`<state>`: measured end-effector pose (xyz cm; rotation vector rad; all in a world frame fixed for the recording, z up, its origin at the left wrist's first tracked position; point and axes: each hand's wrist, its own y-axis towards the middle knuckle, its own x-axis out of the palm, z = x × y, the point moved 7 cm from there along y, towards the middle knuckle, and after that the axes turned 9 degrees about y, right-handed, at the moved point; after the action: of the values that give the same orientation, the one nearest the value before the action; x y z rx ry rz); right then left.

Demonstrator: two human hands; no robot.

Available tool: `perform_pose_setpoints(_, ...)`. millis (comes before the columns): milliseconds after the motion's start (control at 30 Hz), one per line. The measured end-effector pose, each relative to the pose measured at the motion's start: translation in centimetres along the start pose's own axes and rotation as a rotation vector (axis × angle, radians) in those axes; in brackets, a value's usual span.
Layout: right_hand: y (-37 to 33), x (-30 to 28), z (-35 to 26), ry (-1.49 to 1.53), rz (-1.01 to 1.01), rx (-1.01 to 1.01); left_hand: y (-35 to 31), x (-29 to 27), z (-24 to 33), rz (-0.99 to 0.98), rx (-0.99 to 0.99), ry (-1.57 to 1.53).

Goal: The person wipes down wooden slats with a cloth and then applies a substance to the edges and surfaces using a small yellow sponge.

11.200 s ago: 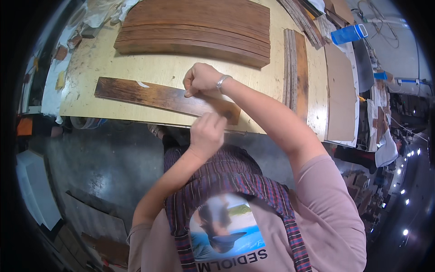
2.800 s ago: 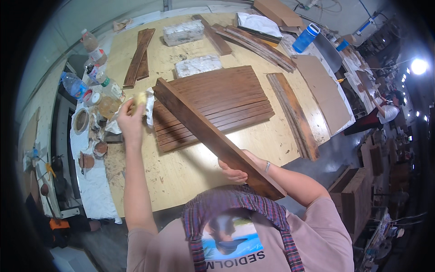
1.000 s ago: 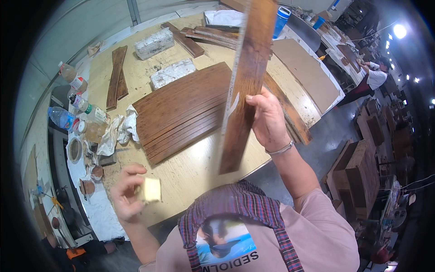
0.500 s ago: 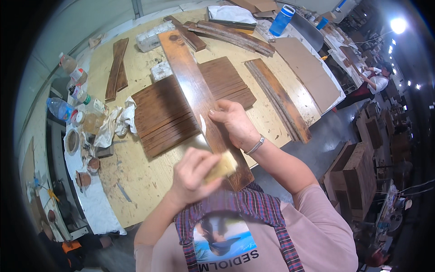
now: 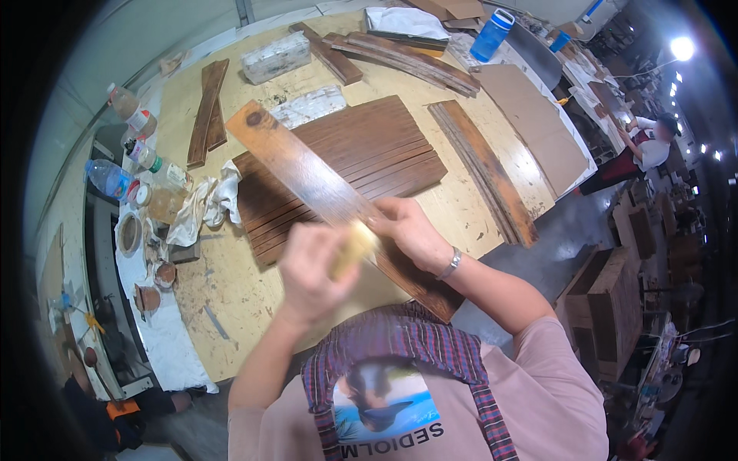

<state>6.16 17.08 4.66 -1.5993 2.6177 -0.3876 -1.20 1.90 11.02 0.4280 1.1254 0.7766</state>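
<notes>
A long brown wooden board (image 5: 296,165) slants from the upper left down toward my apron, raised over a stack of dark stained boards (image 5: 377,138). My right hand (image 5: 415,234) is closed on the board's right edge, about midway along, thumb on top. In my left hand (image 5: 307,265) is a yellow sponge (image 5: 355,250), pressed close to the board's left edge beside the right fingers. Motion smears the left hand and sponge, so whether the sponge touches the wood is hard to see. The board's lower end is near my apron.
White wrapped blocks (image 5: 277,58) sit behind the stack. More narrow boards (image 5: 206,115) lie left, and others (image 5: 484,173) right. Plastic bottles (image 5: 111,180), a crumpled rag (image 5: 204,207) and small pots (image 5: 164,273) line the left edge. A co-worker (image 5: 649,146) stands far right.
The board's far end has swung left and toward me, uncovering more of the stack. My left hand and the sponge have moved up along the board; my right hand has shifted slightly right and nearer.
</notes>
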Motion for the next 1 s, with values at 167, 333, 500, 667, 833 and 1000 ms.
perform_pose_setpoints(167, -2.7, -0.8, -0.2, -0.206, 0.011, -0.074, 3.3, -4.7, -12.3, 0.222, -0.444, 0.079)
perform_pose_setpoints(333, -3.9, -1.5, 2.3, -0.3, -0.001, -0.024, 2.1, -9.7, -20.2, 0.401, -0.538, 0.263)
perform_pose_setpoints(500, -4.8, -2.3, 3.2, -0.291, 0.06, -0.043, 0.6, -7.4, -15.3, 0.269, -0.425, 0.11)
perform_pose_setpoints(667, -3.7, -1.5, 2.8, -0.273, 0.064, -0.046, 0.2, -5.9, -13.6, 0.296, -0.452, 0.132)
perform_pose_setpoints(833, -1.2, -1.2, 1.9, -0.033, 0.152, -0.09, -2.8, 1.7, -1.2, -0.011, -0.06, -0.037)
perform_pose_setpoints(1000, 0.1, -1.0, 0.2, 0.047, 0.206, -0.104, -2.2, 0.8, -0.4, -0.018, -0.04, -0.05)
